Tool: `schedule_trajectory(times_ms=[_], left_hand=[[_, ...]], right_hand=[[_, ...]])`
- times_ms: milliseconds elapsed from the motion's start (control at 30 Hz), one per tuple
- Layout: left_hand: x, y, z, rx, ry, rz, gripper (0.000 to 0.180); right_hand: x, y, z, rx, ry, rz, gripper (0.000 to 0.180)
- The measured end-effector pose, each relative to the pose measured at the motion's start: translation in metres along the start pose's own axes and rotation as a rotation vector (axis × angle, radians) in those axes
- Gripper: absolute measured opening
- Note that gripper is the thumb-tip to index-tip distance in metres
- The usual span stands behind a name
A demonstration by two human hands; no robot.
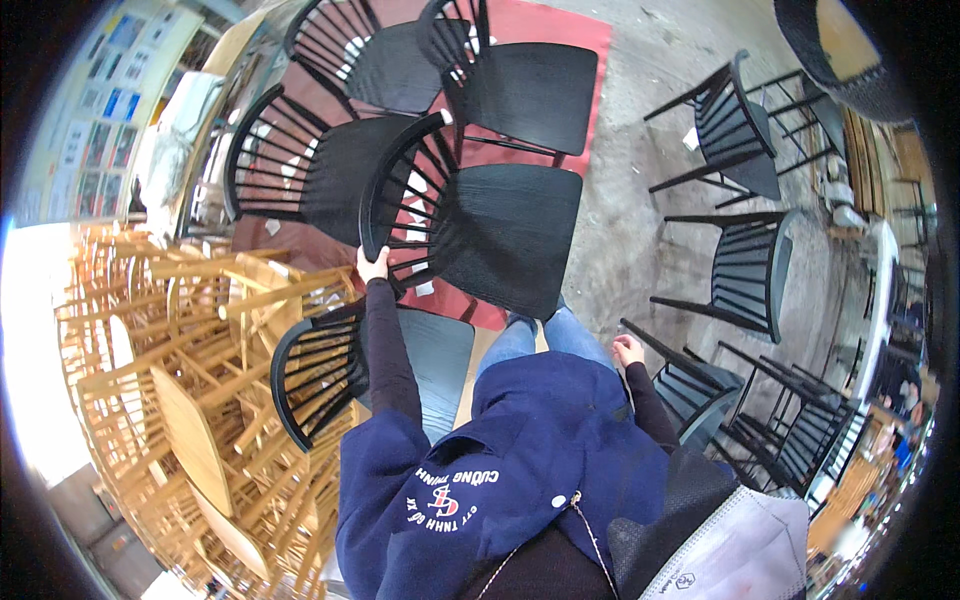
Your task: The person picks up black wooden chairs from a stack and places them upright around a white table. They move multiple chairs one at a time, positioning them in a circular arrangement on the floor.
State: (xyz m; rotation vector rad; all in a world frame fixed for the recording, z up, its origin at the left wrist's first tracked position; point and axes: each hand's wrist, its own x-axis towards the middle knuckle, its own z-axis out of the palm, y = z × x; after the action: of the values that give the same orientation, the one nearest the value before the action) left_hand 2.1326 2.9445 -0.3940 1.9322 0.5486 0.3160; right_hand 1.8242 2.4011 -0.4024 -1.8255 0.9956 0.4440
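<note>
The black chair (512, 238) with a spindle back stands just in front of the person, over the red mat (560, 25), its curved back rail toward the left and its seat toward the right. The left hand (373, 264) is closed around the near end of that rail, the arm stretched forward nearly straight in a dark sleeve (393, 345); the seat lies ahead and to the right of this hand. The right hand (628, 350) is lowered to the near right of the chair, well apart from it, fingers loosely bent; whether it holds anything cannot be told.

Just left of the chair is a second black chair (355, 165); beyond it, a third (535, 95); on its near left, a fourth (430, 355). Farther left of it rises a heap of pale wooden frames (200, 350). To its right, more dark chairs (750, 265) stand on the grey floor (640, 130).
</note>
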Motion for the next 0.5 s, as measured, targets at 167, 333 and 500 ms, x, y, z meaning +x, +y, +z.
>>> schedule_trajectory(times_ms=[167,333,500], left_hand=[[0.015,0.010,0.006,-0.234,-0.101,-0.099,0.031],[0.040,0.021,0.011,-0.163,-0.082,-0.216,0.037],[0.054,0.020,0.011,-0.279,-0.169,-0.281,0.055]], right_hand=[[-0.034,0.020,-0.006,-0.300,-0.036,0.102,0.021],[-0.052,0.011,-0.006,-0.276,-0.029,0.060,0.025],[-0.061,-0.006,0.002,-0.286,0.044,0.102,0.029]])
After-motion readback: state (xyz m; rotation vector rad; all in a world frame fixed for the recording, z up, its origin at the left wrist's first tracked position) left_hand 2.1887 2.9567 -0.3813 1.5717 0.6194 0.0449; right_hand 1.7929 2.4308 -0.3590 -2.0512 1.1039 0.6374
